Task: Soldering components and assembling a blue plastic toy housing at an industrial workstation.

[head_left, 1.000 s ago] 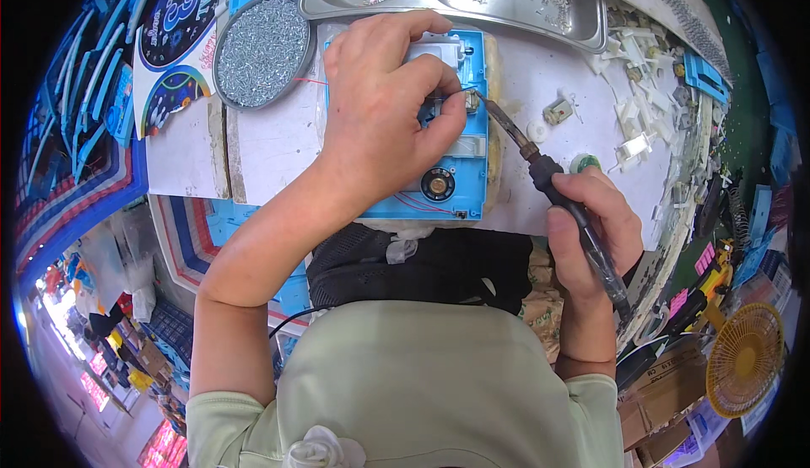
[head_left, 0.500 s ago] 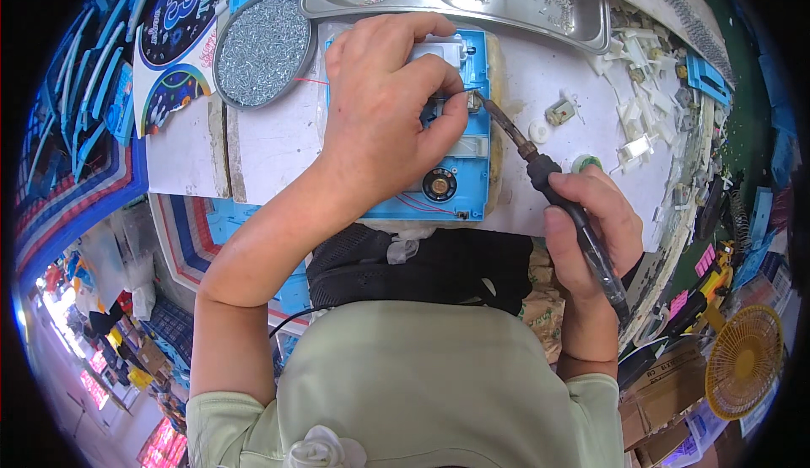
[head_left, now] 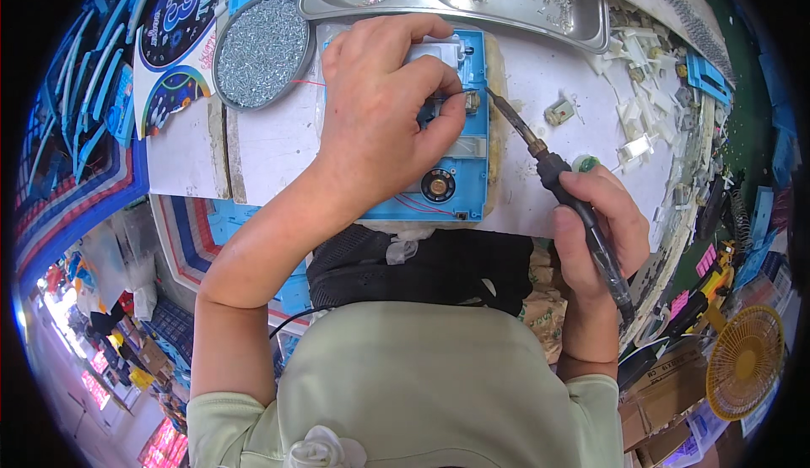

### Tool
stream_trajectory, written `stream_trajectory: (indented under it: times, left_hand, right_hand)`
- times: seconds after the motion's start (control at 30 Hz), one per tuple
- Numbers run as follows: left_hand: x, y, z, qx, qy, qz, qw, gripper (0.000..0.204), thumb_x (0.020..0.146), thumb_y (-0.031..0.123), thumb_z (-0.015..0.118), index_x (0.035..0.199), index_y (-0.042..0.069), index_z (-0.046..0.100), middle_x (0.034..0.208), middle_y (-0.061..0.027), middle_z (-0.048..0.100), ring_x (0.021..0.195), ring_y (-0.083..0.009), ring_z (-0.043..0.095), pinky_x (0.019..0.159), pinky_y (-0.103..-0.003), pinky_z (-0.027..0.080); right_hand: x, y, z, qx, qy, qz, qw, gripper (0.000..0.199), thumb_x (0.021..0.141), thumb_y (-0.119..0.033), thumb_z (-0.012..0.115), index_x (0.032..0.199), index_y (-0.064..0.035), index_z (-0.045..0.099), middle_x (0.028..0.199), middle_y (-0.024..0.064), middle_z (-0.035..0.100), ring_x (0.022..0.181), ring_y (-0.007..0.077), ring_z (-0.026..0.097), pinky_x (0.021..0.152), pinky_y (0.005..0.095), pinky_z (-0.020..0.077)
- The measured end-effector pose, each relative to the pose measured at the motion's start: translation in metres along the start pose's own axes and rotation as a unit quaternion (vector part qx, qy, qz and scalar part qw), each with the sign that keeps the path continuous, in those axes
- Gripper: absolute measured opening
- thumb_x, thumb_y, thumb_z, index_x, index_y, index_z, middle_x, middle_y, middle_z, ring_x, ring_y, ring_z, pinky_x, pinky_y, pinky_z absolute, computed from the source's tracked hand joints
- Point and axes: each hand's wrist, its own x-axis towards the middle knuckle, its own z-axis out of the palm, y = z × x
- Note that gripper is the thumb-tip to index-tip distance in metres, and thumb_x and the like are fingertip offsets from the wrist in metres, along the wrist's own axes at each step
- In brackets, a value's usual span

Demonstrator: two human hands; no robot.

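Observation:
My left hand [head_left: 384, 113] lies over a blue plastic housing [head_left: 472, 198], thumb and index finger pinched beside a small metal part [head_left: 472, 100] in it. What the pinch holds is hidden. A thin red wire [head_left: 308, 82] sticks out to the left of this hand. My right hand [head_left: 607, 223] grips the dark handle of a soldering iron [head_left: 582, 211]. The iron's tip is just right of the metal part, near the housing's right edge. A round black speaker [head_left: 438, 185] sits in the lower part of the housing, with red wires below it.
A round tray of screws [head_left: 261, 50] stands at left. Behind the housing is a steel compartment tray [head_left: 523, 4] with small metal parts. A small motor [head_left: 559, 112] and many white plastic pieces [head_left: 641, 113] lie at right. Blue plastic parts [head_left: 93, 71] are piled far left.
The soldering iron has drawn back slightly to the right, its tip moving off the metal part. My right hand moved with it. My left hand has hardly moved.

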Motion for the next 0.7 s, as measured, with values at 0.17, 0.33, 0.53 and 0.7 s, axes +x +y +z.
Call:
stream_trajectory:
  times: [0.17, 0.33, 0.53, 0.7]
  left_hand:
    - [0.0005, 0.0014, -0.0016, 0.010, -0.004, 0.000, 1.000, 0.012, 0.072, 0.009, 0.078, 0.082, 0.009, 0.072, 0.123, -0.0071, 0.065, 0.113, -0.0271, 0.058, 0.098, -0.040, 0.039]
    - [-0.0003, 0.0009, -0.0027, 0.007, -0.007, -0.002, 1.000, 0.012, 0.073, 0.009, 0.079, 0.083, 0.009, 0.073, 0.123, -0.0078, 0.066, 0.114, -0.0275, 0.059, 0.099, -0.040, 0.038]
    - [-0.0004, 0.0001, -0.0041, 0.010, -0.006, 0.009, 1.000, 0.013, 0.074, 0.011, 0.081, 0.085, 0.009, 0.074, 0.124, -0.0087, 0.066, 0.114, -0.0283, 0.059, 0.099, -0.040, 0.038]
    - [0.0000, -0.0040, -0.0087, -0.004, -0.004, 0.028, 1.000, 0.013, 0.074, 0.012, 0.080, 0.085, 0.011, 0.074, 0.125, -0.0096, 0.065, 0.116, -0.0303, 0.057, 0.101, -0.043, 0.036]
  right_hand:
    - [-0.0028, 0.0009, -0.0028, -0.005, 0.006, 0.001, 1.000, 0.028, 0.079, -0.002, 0.076, 0.105, 0.0048, 0.069, 0.067, 0.0069, 0.057, 0.056, 0.0162, 0.047, 0.050, 0.0281, 0.0342]
    - [-0.0043, 0.0006, -0.0051, -0.011, 0.007, 0.002, 1.000, 0.028, 0.080, -0.002, 0.076, 0.106, 0.0046, 0.069, 0.066, 0.0055, 0.055, 0.055, 0.0152, 0.045, 0.050, 0.0282, 0.0315]
    - [-0.0072, 0.0017, -0.0074, -0.006, 0.011, 0.005, 1.000, 0.028, 0.080, -0.003, 0.076, 0.107, 0.0044, 0.069, 0.066, 0.0043, 0.053, 0.055, 0.0143, 0.043, 0.049, 0.0281, 0.0296]
    - [-0.0087, 0.0007, -0.0075, -0.013, 0.018, 0.000, 1.000, 0.027, 0.081, -0.004, 0.077, 0.106, 0.0042, 0.069, 0.066, 0.0051, 0.056, 0.055, 0.0148, 0.044, 0.050, 0.0282, 0.0314]
